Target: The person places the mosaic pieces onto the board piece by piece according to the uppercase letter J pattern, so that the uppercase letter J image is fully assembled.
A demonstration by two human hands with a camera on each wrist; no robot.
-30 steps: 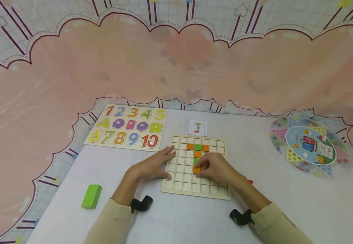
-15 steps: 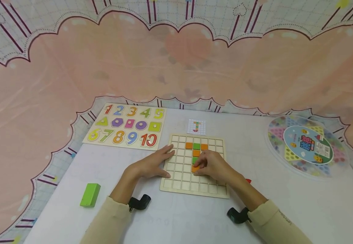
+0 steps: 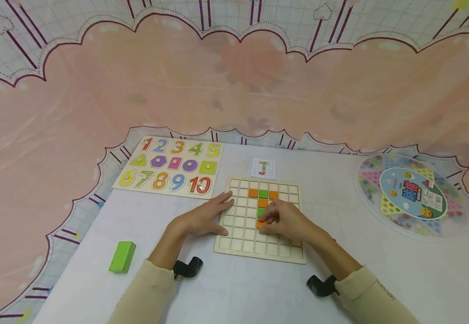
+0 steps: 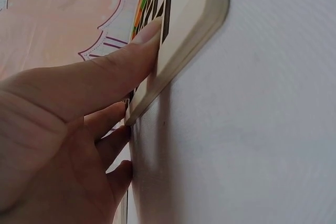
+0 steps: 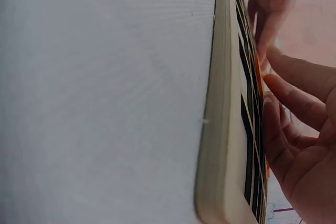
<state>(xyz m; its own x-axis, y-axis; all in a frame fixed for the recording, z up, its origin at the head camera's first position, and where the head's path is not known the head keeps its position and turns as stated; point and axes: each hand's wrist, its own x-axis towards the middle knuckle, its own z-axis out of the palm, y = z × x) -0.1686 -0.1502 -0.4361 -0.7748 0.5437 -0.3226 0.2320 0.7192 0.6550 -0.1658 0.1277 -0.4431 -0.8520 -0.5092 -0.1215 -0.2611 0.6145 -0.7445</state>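
Note:
A wooden grid board [image 3: 259, 252] lies mid-table in the head view. Square tiles sit in its cells: an orange tile [image 3: 253, 193], a green tile [image 3: 263, 194] and another orange one form a row, with more running down from the green. My right hand [image 3: 289, 220] is over the board, thumb and forefinger pinching the lowest orange tile [image 3: 260, 223] of that column. My left hand [image 3: 202, 218] rests spread at the board's left edge. In the left wrist view, its thumb [image 4: 121, 66] lies on the board's rim. The right fingers [image 5: 302, 106] stay close to the grid in the right wrist view.
Behind the board lies a small pattern card [image 3: 263, 168]. A number puzzle [image 3: 169, 168] is at the back left, a green block [image 3: 122, 257] at the front left. To the right lies a round clear-cased game board [image 3: 412, 193]. A red piece [image 3: 334, 240] peeks past the right forearm.
Both hands keep nearly the same places, with the right fingers still at the lowest orange tile. The head view shifts slightly.

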